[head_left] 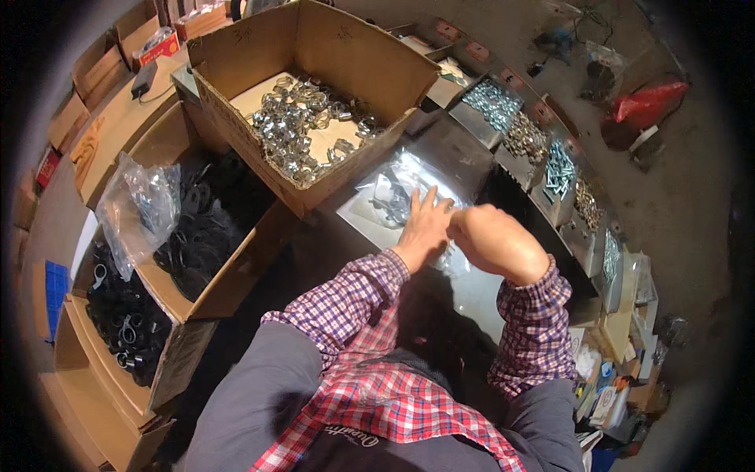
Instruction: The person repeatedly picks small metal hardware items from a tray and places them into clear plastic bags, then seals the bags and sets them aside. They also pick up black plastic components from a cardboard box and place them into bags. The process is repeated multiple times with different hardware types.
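A clear plastic bag (392,197) with dark parts inside lies on a bare metal work surface (481,304) in front of me. My left hand (423,230) rests against the bag's near side, its index and middle fingers spread. Close beside it on the right, my right hand (495,242) is curled with the knuckles up and the wrist bent. Its fingertips meet the left hand near the thumb, and whatever they may pinch is hidden. More clear plastic (451,259) shows beneath the hands.
Beyond the bag stands a cardboard box (360,53) of metal hose clamps (295,124). Boxes of black parts (200,236) flank my left, one with a plastic bag (141,206) over its edge. Metal bins of bolts (559,171) and other fasteners (492,103) curve along the right.
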`<move>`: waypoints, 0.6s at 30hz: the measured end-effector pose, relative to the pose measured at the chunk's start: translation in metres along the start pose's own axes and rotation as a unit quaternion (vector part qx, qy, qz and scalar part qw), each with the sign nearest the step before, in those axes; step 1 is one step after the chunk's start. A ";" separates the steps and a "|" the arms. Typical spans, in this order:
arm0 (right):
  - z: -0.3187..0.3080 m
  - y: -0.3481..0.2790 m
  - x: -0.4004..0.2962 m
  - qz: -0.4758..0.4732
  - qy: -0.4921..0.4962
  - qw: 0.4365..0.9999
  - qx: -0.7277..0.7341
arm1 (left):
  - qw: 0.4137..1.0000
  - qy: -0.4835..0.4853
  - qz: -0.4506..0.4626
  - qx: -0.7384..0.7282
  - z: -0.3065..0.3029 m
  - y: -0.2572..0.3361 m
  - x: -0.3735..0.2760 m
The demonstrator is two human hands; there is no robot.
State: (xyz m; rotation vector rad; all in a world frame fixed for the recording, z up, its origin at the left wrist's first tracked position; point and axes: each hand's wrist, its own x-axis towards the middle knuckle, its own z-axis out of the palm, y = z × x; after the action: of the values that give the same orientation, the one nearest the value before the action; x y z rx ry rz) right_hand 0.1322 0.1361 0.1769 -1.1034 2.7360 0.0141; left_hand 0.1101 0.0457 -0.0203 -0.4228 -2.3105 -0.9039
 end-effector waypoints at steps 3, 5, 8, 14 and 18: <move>-0.032 -0.016 0.073 -0.097 0.116 0.988 0.041 | 0.998 -0.001 0.010 -0.057 0.005 0.001 -0.001; -0.030 -0.018 0.145 -0.143 0.191 0.967 0.084 | 0.999 0.025 0.036 -0.006 0.000 0.001 -0.002; -0.017 -0.032 0.244 0.033 0.100 0.992 0.076 | 0.989 -0.143 -0.019 -0.013 -0.004 0.002 0.002; 0.022 -0.051 0.327 0.140 0.049 0.988 0.035 | 0.967 0.065 -0.046 -0.243 0.070 -0.010 -0.029; 0.027 -0.039 0.330 0.132 0.090 0.986 0.051 | 0.968 0.027 -0.015 -0.249 0.058 -0.008 -0.032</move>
State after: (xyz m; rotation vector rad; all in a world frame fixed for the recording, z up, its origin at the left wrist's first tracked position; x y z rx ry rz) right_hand -0.0690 -0.1167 0.0932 -0.7418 2.9854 -0.1935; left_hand 0.1055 0.0785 -0.0785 -0.5605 -2.0280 -1.4971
